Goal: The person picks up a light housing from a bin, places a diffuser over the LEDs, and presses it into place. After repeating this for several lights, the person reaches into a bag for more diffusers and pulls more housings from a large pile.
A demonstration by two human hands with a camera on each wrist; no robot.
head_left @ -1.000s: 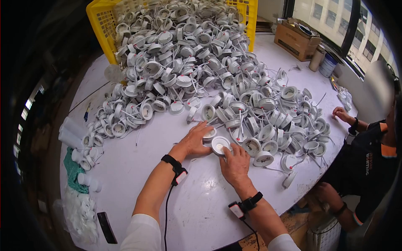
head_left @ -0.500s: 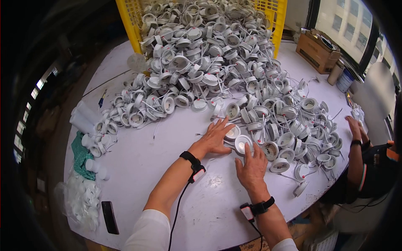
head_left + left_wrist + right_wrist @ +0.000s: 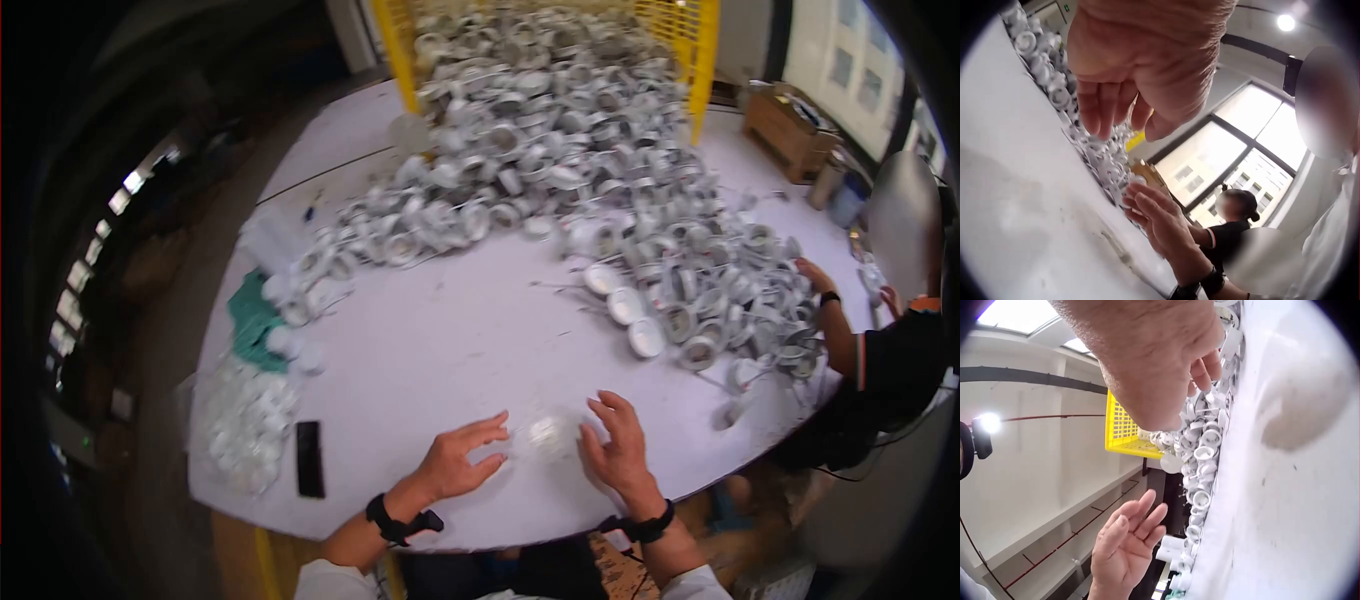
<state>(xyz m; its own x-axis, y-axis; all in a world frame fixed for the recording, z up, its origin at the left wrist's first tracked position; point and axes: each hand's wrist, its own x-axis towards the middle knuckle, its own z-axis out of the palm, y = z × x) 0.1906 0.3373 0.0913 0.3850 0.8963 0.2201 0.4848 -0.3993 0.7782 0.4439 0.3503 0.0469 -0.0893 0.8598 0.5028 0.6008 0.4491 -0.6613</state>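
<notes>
Both hands are off the lamps, near the front edge of the table. My left hand [image 3: 458, 462] has its fingers extended and its thumb apart, with nothing in its grasp. Opposite it, my right hand [image 3: 618, 452] is also spread and holds nothing; the palms roughly face each other across a gap. Beyond the right hand, three round white lamp housings sit in a diagonal row: a far one [image 3: 602, 279], a middle one [image 3: 627, 305] and a near one [image 3: 646, 338]. They lie at the left side of a big heap of similar housings with cables [image 3: 560, 165].
A yellow crate [image 3: 705, 70] stands behind the heap. At left are a green cloth [image 3: 257, 320], a bag of white parts [image 3: 245, 425] and a black phone [image 3: 310, 460]. A cardboard box [image 3: 790, 132] is at back right; another person [image 3: 890, 360] sits at the right edge.
Both hands have left the white lamp housings and drawn back toward the front table edge. Three housings now show uncovered in a row. The head view has swung left.
</notes>
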